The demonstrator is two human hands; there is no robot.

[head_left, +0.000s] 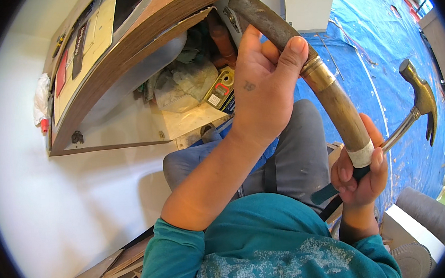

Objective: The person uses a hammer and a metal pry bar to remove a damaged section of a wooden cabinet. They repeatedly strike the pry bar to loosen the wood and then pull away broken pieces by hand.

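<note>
Held at a slant in front of me is a chisel [345,114] with a dark flat metal blade, a brass-coloured ferrule, a worn wooden handle and a white band near its end. My left hand [270,81] is closed round the blade, thumb along its top. The blade's tip meets the edge of a curved wooden panel [149,43] in this view; contact cannot be told. Lower right, my right hand [361,173] grips the chisel's banded end together with a claw hammer [420,97]. The hammer's metal shaft and teal grip pass through that hand, the head pointing outward.
Under the panel, a cabinet opening holds crumpled plastic [185,85], an orange-brown pipe [222,41] and a yellow-and-black package [221,91]. A white bottle [42,100] with a red cap lies on the left. Blue sheeting [363,41] covers the floor at right. Wood scraps [105,271] lie lower left.
</note>
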